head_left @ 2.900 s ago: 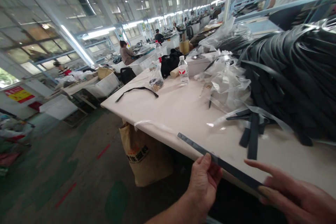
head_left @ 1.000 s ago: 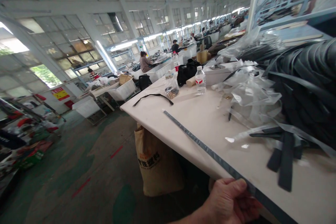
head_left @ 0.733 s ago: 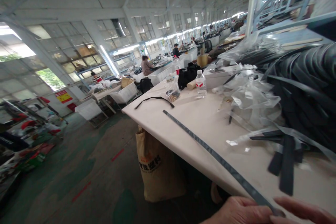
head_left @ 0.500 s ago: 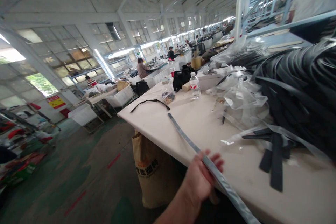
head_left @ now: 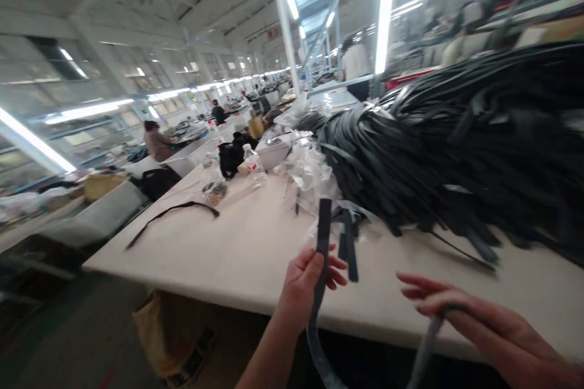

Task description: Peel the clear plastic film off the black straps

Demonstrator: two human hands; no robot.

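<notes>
My left hand [head_left: 306, 276] is closed round a long dark grey strap [head_left: 322, 237], whose free end sticks up above the fingers. The strap loops down below the table edge and comes back up to my right hand [head_left: 460, 316], where it runs under the partly curled fingers. Both hands hover at the near edge of the white table [head_left: 237, 249]. A big heap of black straps [head_left: 456, 146] fills the table's right side, just beyond my hands. A few loose black strap pieces [head_left: 349, 243] lie between the heap and my left hand.
Crumpled clear plastic [head_left: 310, 170] lies by the heap. Further back stand a water bottle [head_left: 250, 164], a small bag of parts [head_left: 214, 188] and a thin black cord [head_left: 173, 213]. A tan sack [head_left: 168, 334] sits under the table. Other people work at distant tables.
The view swung right toward the heap. The strap, earlier stretched flat along the table edge, is now lifted and bent into a loop between both hands; my right hand has come back into view.
</notes>
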